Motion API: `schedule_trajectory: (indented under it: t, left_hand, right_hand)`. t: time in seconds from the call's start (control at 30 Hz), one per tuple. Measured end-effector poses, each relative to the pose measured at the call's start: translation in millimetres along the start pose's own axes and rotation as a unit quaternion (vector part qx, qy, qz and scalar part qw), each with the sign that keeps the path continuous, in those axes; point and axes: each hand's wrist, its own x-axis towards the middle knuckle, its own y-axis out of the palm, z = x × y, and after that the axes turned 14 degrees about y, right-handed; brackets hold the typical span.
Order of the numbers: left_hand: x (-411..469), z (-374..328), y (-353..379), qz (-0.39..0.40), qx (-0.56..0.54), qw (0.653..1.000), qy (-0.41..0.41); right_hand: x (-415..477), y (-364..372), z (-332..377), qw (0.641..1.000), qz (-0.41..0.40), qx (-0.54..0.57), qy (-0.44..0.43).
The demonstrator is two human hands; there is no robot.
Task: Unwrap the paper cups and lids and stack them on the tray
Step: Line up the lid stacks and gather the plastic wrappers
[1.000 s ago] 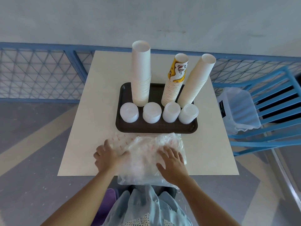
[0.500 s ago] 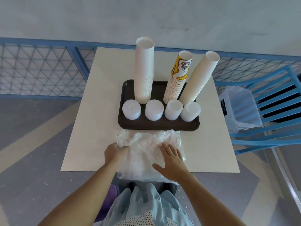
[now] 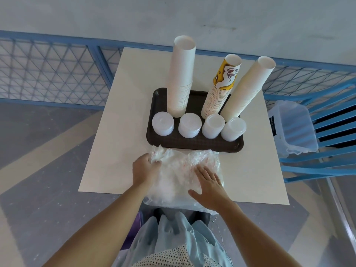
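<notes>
Your left hand [image 3: 143, 170] has its fingers closed on a bunch of the crumpled clear plastic wrapping [image 3: 179, 176], which lies at the near edge of the pale square bench [image 3: 115, 151]. Your right hand [image 3: 209, 187] lies flat on it, fingers spread. On the dark brown tray [image 3: 159, 101] three tall paper cup stacks [image 3: 181, 74] stand behind four white lid stacks [image 3: 189, 128].
</notes>
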Motion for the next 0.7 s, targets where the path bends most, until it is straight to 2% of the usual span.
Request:
schedule_trajectory:
  t: [0.07,0.2,0.27,0.33,0.4,0.47,0.57,0.7]
  left_hand:
    - [-9,8,3,-0.005,0.019,0.999,0.033]
    - [-28,29,5,0.019,0.105,0.977,0.183]
    - [-37,31,4,0.022,0.112,0.972,0.206]
    - [-42,22,0,0.019,0.056,0.986,0.155]
    - [-41,10,-4,-0.002,-0.044,0.998,0.038]
    - [-38,0,-6,-0.03,-0.124,0.99,-0.063]
    - [-30,-3,-7,-0.013,-0.115,0.989,-0.092]
    - [-15,3,-18,0.018,-0.079,0.987,-0.135]
  right_hand:
    - [0,2,-1,1.0,0.0,-0.012,0.0]
    - [0,4,0,1.0,-0.002,-0.02,0.002]
    - [0,4,1,1.0,-0.003,-0.022,0.005]
    - [1,5,1,1.0,-0.008,-0.016,0.005]
    - [0,7,1,1.0,-0.021,0.001,0.002]
    - [-1,10,3,0.999,-0.028,0.016,0.002]
    - [-2,10,10,0.999,-0.035,0.041,0.005]
    - [-5,9,19,0.993,-0.115,0.008,-0.016]
